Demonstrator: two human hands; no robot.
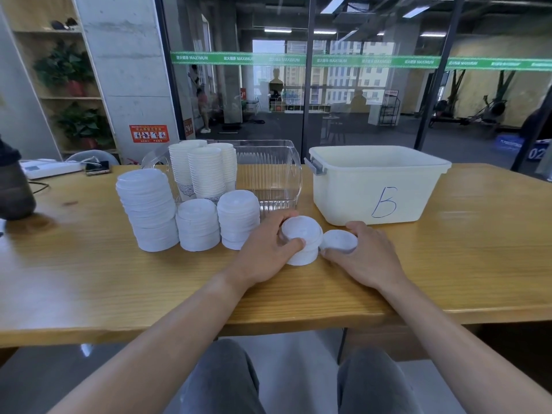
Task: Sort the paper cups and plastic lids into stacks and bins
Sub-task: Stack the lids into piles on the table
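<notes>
The left hand curls around a short stack of plastic lids standing on the wooden table, thumb across its near side and fingers hidden behind it. Touching that stack on the right, the right hand pinches a single lid, tilted, between thumb below and fingers over the far rim. Both forearms reach in from the table's near edge, and bare wood lies between that edge and the hands.

Just left of the left hand stand three more lid stacks: a medium one, a shorter one and the tallest, close together. Behind them, columns of nested paper cups fill the left part of a clear plastic bin; its right part shows nothing inside. Right of it, just beyond the right hand, sits a white tub with grey latches and a handwritten blue "B". Open tabletop stretches to the right of the tub.

Green strips on the glass wall read "MAXIMUM".
</notes>
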